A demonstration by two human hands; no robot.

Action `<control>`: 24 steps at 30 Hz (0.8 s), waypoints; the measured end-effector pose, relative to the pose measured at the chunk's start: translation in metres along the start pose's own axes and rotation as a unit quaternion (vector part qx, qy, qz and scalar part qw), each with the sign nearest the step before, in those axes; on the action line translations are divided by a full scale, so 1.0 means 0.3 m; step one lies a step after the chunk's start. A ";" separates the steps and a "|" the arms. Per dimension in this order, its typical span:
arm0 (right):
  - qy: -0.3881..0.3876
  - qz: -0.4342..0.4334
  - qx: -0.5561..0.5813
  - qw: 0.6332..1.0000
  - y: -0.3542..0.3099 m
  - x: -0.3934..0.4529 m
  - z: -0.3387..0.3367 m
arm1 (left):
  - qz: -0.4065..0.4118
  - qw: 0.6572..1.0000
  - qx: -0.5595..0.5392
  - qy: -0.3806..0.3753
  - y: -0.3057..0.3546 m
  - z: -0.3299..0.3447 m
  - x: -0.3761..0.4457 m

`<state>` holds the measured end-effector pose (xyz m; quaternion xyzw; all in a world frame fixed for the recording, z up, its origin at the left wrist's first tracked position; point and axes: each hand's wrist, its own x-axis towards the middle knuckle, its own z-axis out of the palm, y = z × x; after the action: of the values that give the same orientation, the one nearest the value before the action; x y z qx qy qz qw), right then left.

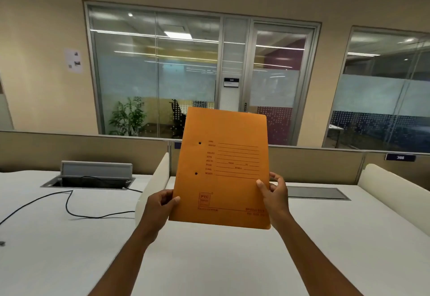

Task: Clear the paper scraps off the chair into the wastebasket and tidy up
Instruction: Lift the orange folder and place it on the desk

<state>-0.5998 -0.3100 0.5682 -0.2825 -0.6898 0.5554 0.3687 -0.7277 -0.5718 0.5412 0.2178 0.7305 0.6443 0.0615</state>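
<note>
folder [223, 167] print: red lettering too blurred to read
black cable [69, 205]: cut off at 9 o'clock edge
forearms: cut off at 6 o'clock edge

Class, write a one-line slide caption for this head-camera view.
Both hands, left hand and right hand, hold an orange file folder upright above a white desk.

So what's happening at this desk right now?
A person holds an orange folder upright over a white desk, the left hand gripping its lower left edge and the right hand its right edge. A black cable runs from an open cable box on the left. No chair, scraps or wastebasket are in view.
</note>
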 end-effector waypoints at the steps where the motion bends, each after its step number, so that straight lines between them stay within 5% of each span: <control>1: -0.002 0.006 -0.004 1.000 0.020 0.024 0.017 | -0.003 1.000 0.004 0.003 -0.017 0.007 0.021; 24: -0.112 0.201 -0.080 0.970 0.714 0.793 0.642 | -0.163 0.966 0.176 0.099 -0.614 0.151 0.806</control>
<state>-0.8976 -0.1795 0.3844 -0.3799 -0.6979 0.5893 0.1462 -0.9718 -0.4480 0.4017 0.0377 0.8607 0.5048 0.0536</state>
